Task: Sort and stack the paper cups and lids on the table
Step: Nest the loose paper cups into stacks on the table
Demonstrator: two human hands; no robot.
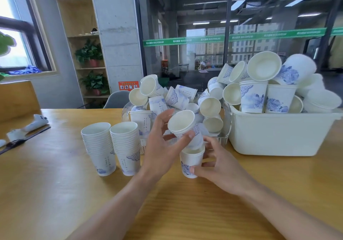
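1. The room: a glass wall with a green band [232, 36] runs behind the surface, a concrete pillar [118, 35] stands left of it, and a wooden shelf unit [81, 41] with potted plants fills the far left corner beside a window [16, 41].
2. The wooden surface [55, 193] carries everything; a grey chair [117, 98] shows behind its far edge.
3. A white tub [278, 134] sits toward the far right edge, heaped with loose floral cups [254, 97] lying at all angles.
4. A clear bin [225, 128] stands just left of the tub, near the far edge at the middle, also piled with loose pale cups [174, 97].
5. The left forearm comes up from the near edge at the middle; the left hand [163, 147] is raised, its thumb and fingers [165, 118] gripping a tilted cup [183, 126] whose mouth faces the camera and whose base dips into the cup below.
6. The right forearm enters from the near right corner; the right hand [219, 163] curls its fingers and thumb round an upright cup [191, 160] that stands on the surface near the middle, in front of the clear bin.
7. Two nested cup stacks, the left stack [100, 148] and the right stack [126, 147], stand touching or nearly so, left of the hands.
8. Dark and white objects [27, 130], too blurred to tell, lie at the left edge.
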